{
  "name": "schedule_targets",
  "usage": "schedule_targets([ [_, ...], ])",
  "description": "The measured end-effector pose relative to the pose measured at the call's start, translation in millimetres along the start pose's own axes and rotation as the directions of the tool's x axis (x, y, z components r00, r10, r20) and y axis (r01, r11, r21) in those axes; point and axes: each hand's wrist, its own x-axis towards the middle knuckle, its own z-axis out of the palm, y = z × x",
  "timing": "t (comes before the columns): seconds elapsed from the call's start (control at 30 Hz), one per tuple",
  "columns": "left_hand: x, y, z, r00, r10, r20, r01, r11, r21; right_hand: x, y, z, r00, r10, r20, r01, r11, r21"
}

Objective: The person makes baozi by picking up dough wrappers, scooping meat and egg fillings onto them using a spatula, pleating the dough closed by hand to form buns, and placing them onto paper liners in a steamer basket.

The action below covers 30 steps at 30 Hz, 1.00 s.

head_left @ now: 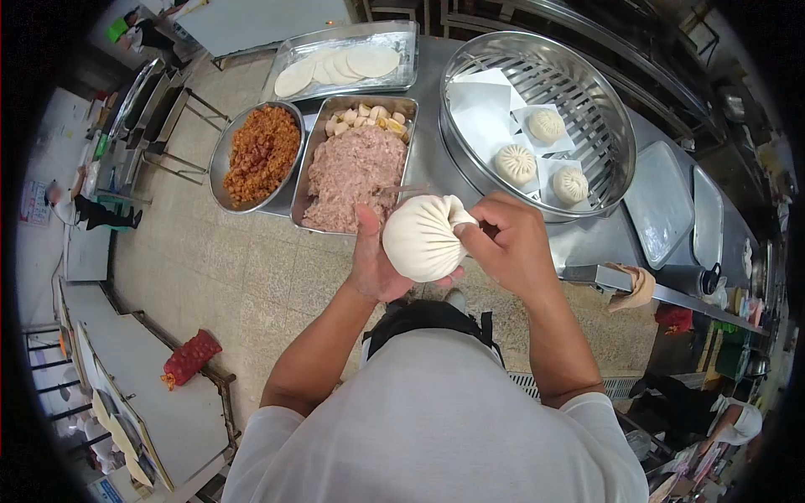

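A large pleated bun of white dough point(422, 239) is between my hands, above the front edge of the steel table. My left hand point(375, 264) cradles it from below and the left, thumb raised along its side. With thumb and fingers, my right hand point(507, 243) pinches the gathered dough at the bun's right side. Just beyond the bun is pink minced meat point(356, 172) in a metal tray, with a utensil handle point(402, 189) sticking out of it. Pale yellowish pieces point(369, 119) lie at that tray's far end.
A metal bowl point(220, 182) holds reddish-orange filling. Behind, a tray point(408, 67) carries several round dough wrappers point(360, 63). Three pleated buns point(547, 126) sit on papers in a round steamer point(622, 117). Flat trays point(660, 201) lie to the right. Other people point(738, 422) are farther off.
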Motion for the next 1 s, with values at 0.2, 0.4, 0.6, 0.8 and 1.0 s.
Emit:
schedule_targets([
  [0.2, 4, -5, -8, 0.989, 0.136, -0.054, -0.118, 0.961, 0.25, 3, 12, 5, 0.986, 0.144, 0.088, -0.16, 0.964, 0.21],
  [0.4, -4, 1, -19, 0.996, -0.029, 0.085, 0.037, 0.995, -0.09, -3, 19, 7, 0.999, -0.012, 0.043, 0.005, 0.988, 0.152],
  [0.6, -6, -1, -13, 0.995, -0.072, -0.071, 0.062, 0.988, -0.144, -2, 5, -1, 0.999, 0.015, 0.041, -0.019, 0.995, 0.1],
  [0.8, -1, 1, 0, 0.98, 0.104, -0.168, -0.055, 0.96, 0.274, 1, 11, 2, 0.994, 0.054, 0.095, -0.075, 0.97, 0.232],
  [1.0, -4, 10, -5, 0.996, -0.029, -0.08, 0.034, 0.998, 0.057, -2, 12, 4, 0.992, -0.123, 0.004, 0.121, 0.983, 0.137],
])
